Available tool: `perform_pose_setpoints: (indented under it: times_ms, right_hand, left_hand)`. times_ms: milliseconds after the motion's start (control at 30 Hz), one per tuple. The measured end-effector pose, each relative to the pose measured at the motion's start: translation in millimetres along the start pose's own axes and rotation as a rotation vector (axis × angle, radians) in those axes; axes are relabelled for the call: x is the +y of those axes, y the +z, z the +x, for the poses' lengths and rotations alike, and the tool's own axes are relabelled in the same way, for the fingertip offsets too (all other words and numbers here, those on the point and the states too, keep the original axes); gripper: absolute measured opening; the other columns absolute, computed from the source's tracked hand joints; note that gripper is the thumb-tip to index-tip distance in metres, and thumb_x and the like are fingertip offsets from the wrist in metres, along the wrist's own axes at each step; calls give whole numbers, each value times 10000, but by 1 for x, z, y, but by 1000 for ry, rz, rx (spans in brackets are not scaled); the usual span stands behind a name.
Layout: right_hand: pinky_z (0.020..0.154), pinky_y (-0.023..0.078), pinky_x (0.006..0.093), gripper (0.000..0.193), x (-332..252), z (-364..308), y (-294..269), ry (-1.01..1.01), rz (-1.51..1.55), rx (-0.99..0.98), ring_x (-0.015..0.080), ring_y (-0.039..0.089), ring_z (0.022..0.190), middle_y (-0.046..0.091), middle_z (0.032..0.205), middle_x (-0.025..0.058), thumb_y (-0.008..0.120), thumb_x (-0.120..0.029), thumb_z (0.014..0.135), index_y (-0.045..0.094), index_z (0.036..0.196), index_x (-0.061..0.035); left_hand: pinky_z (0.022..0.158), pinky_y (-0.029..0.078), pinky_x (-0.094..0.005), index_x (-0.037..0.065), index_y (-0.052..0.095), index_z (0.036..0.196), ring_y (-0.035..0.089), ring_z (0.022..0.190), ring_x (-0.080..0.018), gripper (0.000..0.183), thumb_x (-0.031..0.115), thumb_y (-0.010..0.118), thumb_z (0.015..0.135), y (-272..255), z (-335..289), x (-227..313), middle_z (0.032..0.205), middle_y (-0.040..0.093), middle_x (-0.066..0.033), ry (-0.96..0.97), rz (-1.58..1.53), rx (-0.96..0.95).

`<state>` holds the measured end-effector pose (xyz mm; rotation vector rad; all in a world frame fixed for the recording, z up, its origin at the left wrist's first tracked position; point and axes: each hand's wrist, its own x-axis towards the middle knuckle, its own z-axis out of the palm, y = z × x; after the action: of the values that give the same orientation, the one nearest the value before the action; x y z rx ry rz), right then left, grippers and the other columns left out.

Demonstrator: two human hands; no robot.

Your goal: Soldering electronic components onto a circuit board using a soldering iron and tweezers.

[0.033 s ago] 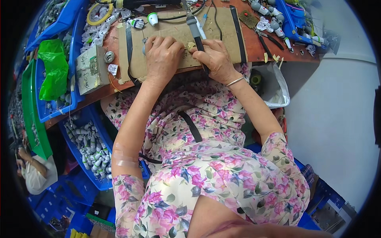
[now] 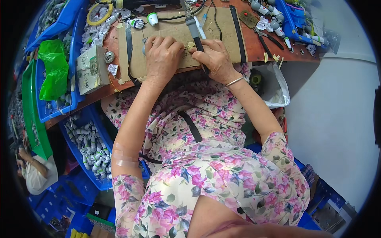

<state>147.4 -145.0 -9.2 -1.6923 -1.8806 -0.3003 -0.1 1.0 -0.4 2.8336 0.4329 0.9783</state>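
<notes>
My right hand (image 2: 216, 61) is wrapped round the black handle of a soldering iron (image 2: 192, 28). The iron has a grey collar, and its metal end points away from me. A small yellowish scrap (image 2: 191, 45) shows at the right fingertips. My left hand (image 2: 162, 57) is curled closed over the cardboard sheet (image 2: 170, 33), with its fingers bent under. A greyish rounded piece (image 2: 144, 49) peeks out at its left side, partly covered. What the left fingers grip is hidden. The hands are close together, with a narrow gap between them.
A white-green cup-shaped part (image 2: 152, 18) lies beyond my hands. Pliers (image 2: 270, 43) rest at right, near a blue bin (image 2: 289, 23). At left are a whitish block (image 2: 90, 71), a solder spool (image 2: 109, 56) and a blue tray (image 2: 59, 113). Another person (image 2: 37, 172) is at far left.
</notes>
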Motion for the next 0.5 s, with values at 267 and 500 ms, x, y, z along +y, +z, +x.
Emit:
perform_pose_setpoints:
  times_ms: [267,500]
  right_hand:
    - [906,428,400,223,2,-2,-6,-23,1,46,266,605,1122,738,1037,-11,674,-52,785,596,973,-143]
    - [872,431,414,280,0,7,0,27,17,119,311,601,1049,689,989,43,701,-26,742,579,970,-133]
  left_hand:
    - [955,385,-384,161,692,805,590,875,-197,66,164,743,763,1,2,4,838,609,16,1,-20,-5]
    - [974,375,-394,150,703,821,588,899,-207,94,174,763,753,-4,5,7,841,611,6,-28,-27,-34]
